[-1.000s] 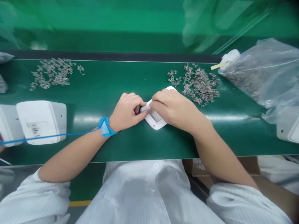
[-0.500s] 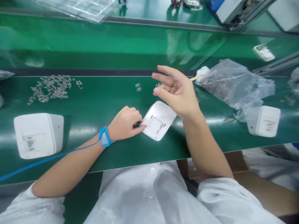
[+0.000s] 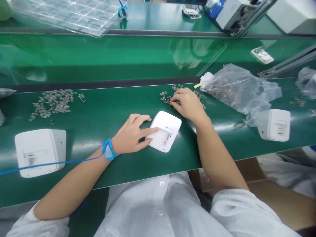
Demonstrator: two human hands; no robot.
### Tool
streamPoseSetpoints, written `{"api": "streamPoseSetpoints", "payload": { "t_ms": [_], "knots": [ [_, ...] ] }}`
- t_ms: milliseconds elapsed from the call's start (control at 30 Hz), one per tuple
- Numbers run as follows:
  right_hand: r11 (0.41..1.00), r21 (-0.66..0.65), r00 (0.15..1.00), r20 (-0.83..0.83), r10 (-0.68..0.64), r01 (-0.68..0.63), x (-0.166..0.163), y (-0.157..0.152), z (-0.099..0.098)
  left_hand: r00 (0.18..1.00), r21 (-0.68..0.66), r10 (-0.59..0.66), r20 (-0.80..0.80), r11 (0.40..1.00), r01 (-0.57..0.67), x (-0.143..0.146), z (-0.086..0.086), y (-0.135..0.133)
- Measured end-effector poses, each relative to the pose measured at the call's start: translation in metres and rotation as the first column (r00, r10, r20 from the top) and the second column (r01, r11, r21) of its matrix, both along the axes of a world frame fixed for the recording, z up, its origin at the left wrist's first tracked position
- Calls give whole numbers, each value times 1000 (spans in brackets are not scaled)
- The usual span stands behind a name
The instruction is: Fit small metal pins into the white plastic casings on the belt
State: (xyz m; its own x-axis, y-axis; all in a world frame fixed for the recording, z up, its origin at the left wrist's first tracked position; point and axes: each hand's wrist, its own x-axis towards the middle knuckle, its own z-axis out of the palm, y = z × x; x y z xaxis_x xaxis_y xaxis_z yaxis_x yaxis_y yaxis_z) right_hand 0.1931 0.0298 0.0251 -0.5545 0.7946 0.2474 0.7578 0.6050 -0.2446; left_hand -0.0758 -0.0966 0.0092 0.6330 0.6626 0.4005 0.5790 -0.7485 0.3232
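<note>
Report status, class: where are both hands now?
Left hand on white plastic housing. Right hand at pile of small metal parts, grip unclear. Plastic bag of parts beside pile.

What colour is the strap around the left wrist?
The wrist strap is bright blue, seen best in the head view.

white plastic housings [image 3: 163, 131]: 3 | piles of small metal parts [image 3: 53, 103]: 2 | plastic bag of parts [image 3: 237, 87]: 1 | hands [image 3: 130, 133]: 2

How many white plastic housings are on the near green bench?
3 white plastic housings: one far left, one centre under the left hand, one right beside the clear plastic bag.
</note>
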Motion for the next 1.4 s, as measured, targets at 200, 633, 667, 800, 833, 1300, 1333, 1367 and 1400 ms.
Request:
{"api": "streamPoseSetpoints", "payload": {
  "t_ms": [200,633,667,800,833,1300,1333,1367,1400],
  "knots": [
    [997,-50,995,-84,46,-50,-5,-9,8,999,9,10,34,1000,-10,-2,2,-5],
    [981,-35,944,-268,-191,189,-4,-3,1,998,122,-28,60,992,21,-2,4,-8],
    [983,-9,953,-240,-182,186,-5,1,-1,995,142,-39,89,990,27,-1,4,-9],
    [994,-15,991,-81,-111,110,-11,15,-5,979,172,-67,194,985,33,2,5,-9],
    [993,-40,993,-35,-113,112,-14,17,-4,973,180,-73,217,983,34,3,5,-9],
    [946,-282,988,43,-151,157,-16,0,17,947,340,49,317,926,-162,5,5,-11],
    [948,-268,985,28,-170,172,-15,-1,18,949,325,73,307,929,-176,4,6,-11],
    [951,-252,982,-13,-189,180,-13,-3,17,950,309,93,297,932,-188,4,7,-10],
    [956,-236,976,-83,-201,176,-11,-5,17,952,292,110,287,936,-196,3,7,-10]
  ]
}}
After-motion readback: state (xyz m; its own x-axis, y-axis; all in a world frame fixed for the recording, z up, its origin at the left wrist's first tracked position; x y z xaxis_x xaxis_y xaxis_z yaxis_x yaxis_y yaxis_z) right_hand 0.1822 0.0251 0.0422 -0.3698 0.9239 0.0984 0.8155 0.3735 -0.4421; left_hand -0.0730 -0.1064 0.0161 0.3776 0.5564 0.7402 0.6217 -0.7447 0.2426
